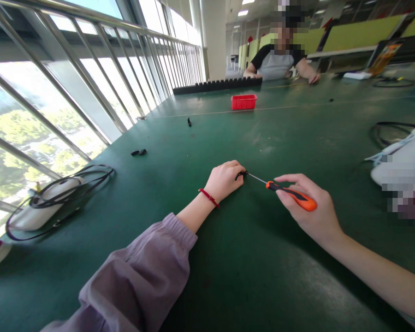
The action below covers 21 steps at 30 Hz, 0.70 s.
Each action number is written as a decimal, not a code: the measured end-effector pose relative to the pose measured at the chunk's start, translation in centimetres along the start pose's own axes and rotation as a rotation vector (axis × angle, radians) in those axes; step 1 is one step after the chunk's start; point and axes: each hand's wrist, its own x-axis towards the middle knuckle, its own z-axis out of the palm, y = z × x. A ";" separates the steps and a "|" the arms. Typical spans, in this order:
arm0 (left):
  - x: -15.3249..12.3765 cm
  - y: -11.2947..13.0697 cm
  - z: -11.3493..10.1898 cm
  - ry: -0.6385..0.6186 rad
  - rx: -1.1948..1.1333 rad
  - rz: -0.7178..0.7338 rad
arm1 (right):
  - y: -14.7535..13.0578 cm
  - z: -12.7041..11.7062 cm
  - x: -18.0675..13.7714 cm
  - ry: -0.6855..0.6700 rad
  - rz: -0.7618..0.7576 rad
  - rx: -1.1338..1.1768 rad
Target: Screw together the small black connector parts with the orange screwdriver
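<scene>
My left hand (pixel 224 180) rests on the green table (pixel 228 267), fingers curled and pinched on a small black part (pixel 241 174) at its fingertips. My right hand (pixel 309 207) is closed round the orange and black handle of a small screwdriver (pixel 290 193). The screwdriver's thin metal shaft points left, and its tip meets the black part. A red cord circles my left wrist, above a mauve sleeve.
A red bin (pixel 244 102) and a long black strip (pixel 217 85) lie farther back, where another person sits with hands on the table. Small black pieces (pixel 139 152) lie at left. A white device wrapped in black cable (pixel 51 198) sits near the railing. White items lie at right.
</scene>
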 end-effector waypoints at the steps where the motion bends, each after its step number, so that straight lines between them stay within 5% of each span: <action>1: 0.0 0.0 0.0 -0.001 0.000 -0.001 | 0.0 0.0 0.0 -0.009 0.002 -0.008; 5: 0.0 0.0 0.0 -0.004 0.003 -0.006 | -0.2 0.0 0.1 0.111 -0.090 0.023; 11: 0.0 0.1 -0.1 -0.008 0.009 -0.006 | -0.2 -0.1 0.0 0.054 -0.013 -0.006; 15: 0.0 0.0 0.0 -0.001 0.004 -0.004 | -0.3 -0.1 0.1 0.164 -0.098 0.063; 21: 0.0 -0.1 0.1 0.004 -0.002 -0.001 | -0.3 0.0 -0.1 0.075 -0.046 -0.049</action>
